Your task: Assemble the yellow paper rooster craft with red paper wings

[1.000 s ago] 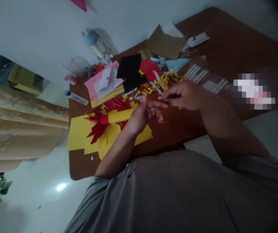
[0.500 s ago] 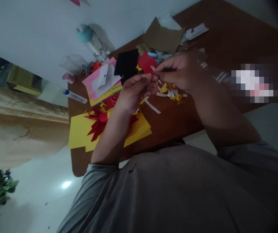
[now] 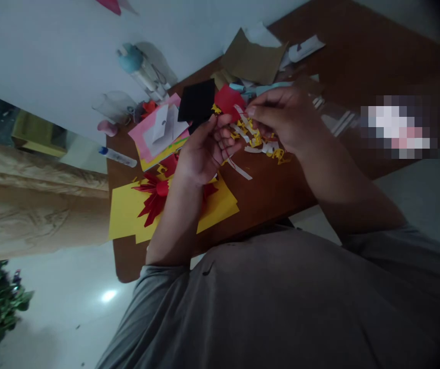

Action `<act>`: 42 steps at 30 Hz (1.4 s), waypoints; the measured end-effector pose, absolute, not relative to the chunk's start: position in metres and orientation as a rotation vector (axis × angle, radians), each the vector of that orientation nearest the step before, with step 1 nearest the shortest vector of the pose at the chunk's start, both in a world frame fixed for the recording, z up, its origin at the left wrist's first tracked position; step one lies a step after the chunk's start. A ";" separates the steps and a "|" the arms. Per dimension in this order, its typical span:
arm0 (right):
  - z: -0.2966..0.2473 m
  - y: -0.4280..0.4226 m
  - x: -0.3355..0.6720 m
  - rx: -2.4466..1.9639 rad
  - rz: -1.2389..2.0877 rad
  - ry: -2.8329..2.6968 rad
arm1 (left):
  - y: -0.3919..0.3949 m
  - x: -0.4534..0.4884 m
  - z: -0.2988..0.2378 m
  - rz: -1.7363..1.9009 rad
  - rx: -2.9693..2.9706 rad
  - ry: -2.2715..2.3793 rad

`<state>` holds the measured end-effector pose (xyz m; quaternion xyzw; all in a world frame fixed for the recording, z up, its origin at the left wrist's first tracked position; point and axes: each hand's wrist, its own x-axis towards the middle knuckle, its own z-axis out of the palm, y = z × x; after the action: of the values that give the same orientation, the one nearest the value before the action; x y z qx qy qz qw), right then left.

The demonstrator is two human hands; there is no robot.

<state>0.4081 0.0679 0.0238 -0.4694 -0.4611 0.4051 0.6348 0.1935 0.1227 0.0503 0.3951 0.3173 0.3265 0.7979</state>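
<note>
My left hand (image 3: pixel 202 154) is palm up with loosely curled fingers. A thin red string (image 3: pixel 232 163) hangs from it over the table. My right hand (image 3: pixel 281 115) pinches the other stretch of the string between thumb and forefinger, a short way to the right. Behind the hands lie a red paper piece (image 3: pixel 229 98) and a black paper piece (image 3: pixel 196 100). Yellow and white paper scraps (image 3: pixel 269 146) are strewn below the right hand. A folded red paper fan shape (image 3: pixel 154 192) rests on yellow sheets (image 3: pixel 123 215), partly hidden by my left forearm.
Pink and white papers (image 3: pixel 148 130) and a glue tube (image 3: pixel 118 157) lie on the left of the brown table (image 3: pixel 281 179). A bottle with a blue lid (image 3: pixel 131 57) stands by the wall. Brown card (image 3: pixel 254 59) sits at the back.
My hands have moved apart from touching each other, the left one turning more palm up. The red string now shows between and below them.
</note>
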 end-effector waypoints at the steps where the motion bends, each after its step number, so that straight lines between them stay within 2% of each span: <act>1: 0.024 0.068 0.408 -1.083 0.924 -1.049 | 0.122 0.193 0.052 0.698 0.836 0.676; 13: 0.032 0.046 0.403 -1.260 0.742 -1.192 | 0.112 0.196 0.045 0.840 0.918 0.684; 22: 0.037 0.010 0.389 -1.337 0.485 -1.607 | 0.087 0.192 0.002 1.018 1.396 0.716; 27: 0.045 0.009 0.396 -1.346 0.547 -1.656 | 0.076 0.185 0.003 0.874 1.590 0.624; 35: 0.003 0.011 0.395 -1.274 0.690 -1.276 | 0.067 0.186 -0.003 0.761 1.154 0.671; 39: 0.008 -0.004 0.394 -1.261 0.789 -1.403 | 0.068 0.183 -0.008 0.734 1.176 0.698; 42: 0.018 -0.008 0.397 -1.296 0.689 -1.489 | 0.068 0.181 -0.010 0.734 1.264 0.715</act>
<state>0.3971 -0.0076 0.0184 -0.5362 -0.6161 0.2852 0.5015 0.1809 0.0683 -0.0105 0.5646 0.3193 0.3280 0.6868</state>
